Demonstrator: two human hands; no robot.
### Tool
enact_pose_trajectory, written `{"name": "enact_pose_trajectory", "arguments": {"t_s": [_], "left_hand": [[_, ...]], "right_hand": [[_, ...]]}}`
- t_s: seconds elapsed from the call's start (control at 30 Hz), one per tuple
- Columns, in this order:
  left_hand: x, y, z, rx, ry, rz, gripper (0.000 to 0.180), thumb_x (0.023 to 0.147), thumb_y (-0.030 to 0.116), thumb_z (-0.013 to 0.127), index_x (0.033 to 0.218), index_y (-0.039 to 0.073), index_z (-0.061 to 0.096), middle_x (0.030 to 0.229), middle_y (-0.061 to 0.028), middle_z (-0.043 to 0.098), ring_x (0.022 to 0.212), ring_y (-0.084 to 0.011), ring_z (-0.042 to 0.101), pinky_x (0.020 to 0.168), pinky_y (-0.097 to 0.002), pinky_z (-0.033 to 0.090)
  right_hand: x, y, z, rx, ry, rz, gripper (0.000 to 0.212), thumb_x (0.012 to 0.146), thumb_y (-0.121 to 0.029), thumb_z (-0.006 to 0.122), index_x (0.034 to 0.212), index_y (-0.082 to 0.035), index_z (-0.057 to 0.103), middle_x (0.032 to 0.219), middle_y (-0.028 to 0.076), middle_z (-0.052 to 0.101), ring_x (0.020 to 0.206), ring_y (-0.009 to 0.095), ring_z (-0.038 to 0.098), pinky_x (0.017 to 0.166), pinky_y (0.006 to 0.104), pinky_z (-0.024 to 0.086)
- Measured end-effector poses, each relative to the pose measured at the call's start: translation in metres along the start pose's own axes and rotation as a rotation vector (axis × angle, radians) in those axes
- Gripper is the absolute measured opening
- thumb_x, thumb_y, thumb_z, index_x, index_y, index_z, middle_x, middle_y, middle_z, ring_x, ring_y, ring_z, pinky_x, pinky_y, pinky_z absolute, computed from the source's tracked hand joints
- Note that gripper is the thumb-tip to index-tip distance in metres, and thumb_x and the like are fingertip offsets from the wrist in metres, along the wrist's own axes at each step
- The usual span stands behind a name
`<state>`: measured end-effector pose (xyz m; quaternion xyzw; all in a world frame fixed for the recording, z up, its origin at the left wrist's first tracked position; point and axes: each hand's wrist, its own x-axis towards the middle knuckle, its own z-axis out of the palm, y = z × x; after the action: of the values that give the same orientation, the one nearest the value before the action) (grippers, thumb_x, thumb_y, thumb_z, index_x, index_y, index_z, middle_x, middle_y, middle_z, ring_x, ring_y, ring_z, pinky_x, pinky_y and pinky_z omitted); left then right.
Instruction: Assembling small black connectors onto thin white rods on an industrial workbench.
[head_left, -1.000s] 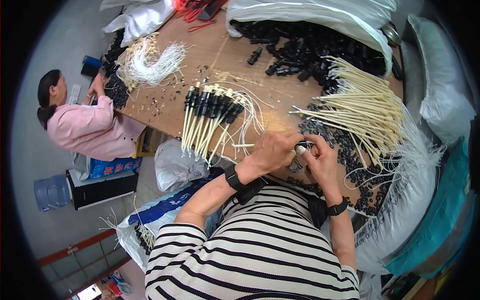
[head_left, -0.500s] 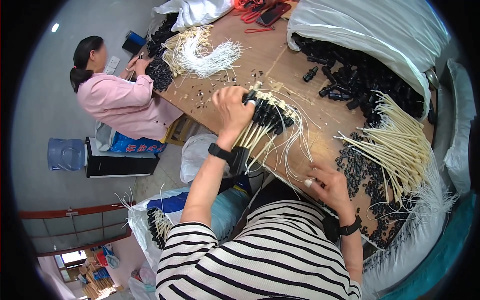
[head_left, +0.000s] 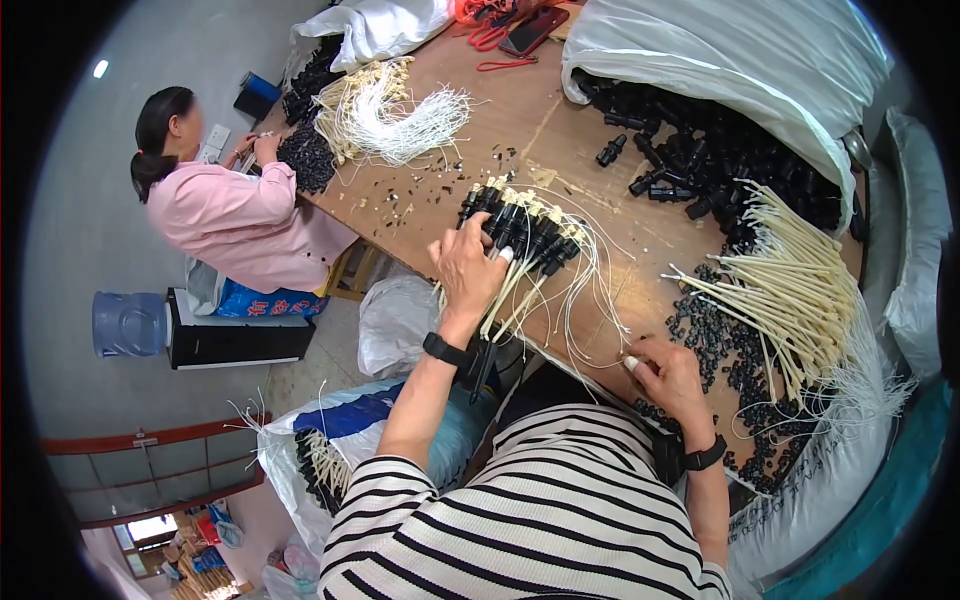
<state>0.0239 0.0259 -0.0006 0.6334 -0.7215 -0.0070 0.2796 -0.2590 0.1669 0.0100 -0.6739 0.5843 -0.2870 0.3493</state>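
Observation:
A row of black plastic fittings (head_left: pixel 537 232) lies near the table edge, with cream tips, cream tubes and thin white strings running out of them. Over its left end rests my left hand (head_left: pixel 466 275); its thumb, with a white covering on the tip, and its forefinger are apart, touching the fittings. Farther right, at the table's edge, my right hand (head_left: pixel 668 375) has thumb and forefinger pinched at the ends of the thin white strings (head_left: pixel 600 300). A white covering also sits on that thumb. The other fingers of my right hand are curled.
Small black parts (head_left: pixel 735 375) are scattered by a bundle of cream tubes (head_left: pixel 800 300) on the right. A white sack (head_left: pixel 730 70) spills black fittings. White strings (head_left: pixel 425 125) lie farther off, near a phone (head_left: pixel 533 32). A co-worker in pink (head_left: pixel 235 215) works at left.
My left hand has drawn back toward me from the far end of the fittings, its fingers loosening from one. My right hand has shifted slightly and its fingers have come together at the strings.

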Motion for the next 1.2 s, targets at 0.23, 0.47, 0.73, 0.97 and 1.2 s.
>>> {"name": "enact_pose_trajectory", "arguments": {"t_s": [0.23,0.47,0.73,0.97,1.2], "left_hand": [[-0.009,0.020,-0.002,-0.270,-0.003,-0.010,0.045,0.070,-0.005,0.060,0.113,0.009,0.062,0.082,-0.0079,0.060,0.072,-0.0259,0.058,0.065,-0.0357,0.045],[-0.028,0.098,-0.018,-0.527,-0.208,0.452,0.052,0.062,-0.012,0.059,0.110,0.007,0.064,0.099,-0.0123,0.064,0.088,-0.0298,0.063,0.071,-0.0352,0.052],[-0.033,0.126,-0.006,-0.528,-0.407,0.450,0.041,0.069,0.000,0.068,0.109,0.007,0.063,0.097,-0.0100,0.066,0.082,-0.0280,0.064,0.072,-0.0362,0.052],[-0.038,0.131,-0.003,-0.475,-0.366,0.431,0.035,0.072,0.003,0.066,0.107,0.008,0.065,0.090,-0.0087,0.067,0.073,-0.0265,0.065,0.062,-0.0330,0.051],[-0.020,0.104,-0.007,-0.313,-0.174,0.321,0.029,0.070,0.004,0.065,0.097,0.010,0.070,0.082,-0.0082,0.066,0.074,-0.0287,0.062,0.062,-0.0361,0.048]], "right_hand": [[-0.001,0.002,-0.007,0.081,0.046,0.065,0.019,0.080,-0.007,0.064,0.097,-0.004,0.070,0.085,0.009,0.067,0.059,0.015,0.058,0.055,0.0270,0.045],[0.034,-0.017,-0.023,0.621,0.302,0.117,0.027,0.090,-0.007,0.060,0.116,-0.002,0.063,0.092,-0.005,0.062,0.065,0.001,0.042,0.059,0.0176,0.038],[0.016,0.002,-0.013,0.973,0.221,0.263,0.020,0.089,-0.007,0.058,0.106,0.003,0.064,0.079,-0.004,0.062,0.068,0.000,0.051,0.059,0.0158,0.038],[0.008,0.000,-0.004,0.575,0.312,0.277,0.014,0.085,-0.003,0.057,0.093,-0.001,0.069,0.073,-0.004,0.063,0.058,0.004,0.051,0.055,0.0164,0.038],[0.006,-0.009,-0.007,0.785,0.556,0.179,0.018,0.093,-0.006,0.061,0.109,0.000,0.065,0.083,-0.001,0.066,0.067,0.004,0.056,0.058,0.0182,0.042]]}}
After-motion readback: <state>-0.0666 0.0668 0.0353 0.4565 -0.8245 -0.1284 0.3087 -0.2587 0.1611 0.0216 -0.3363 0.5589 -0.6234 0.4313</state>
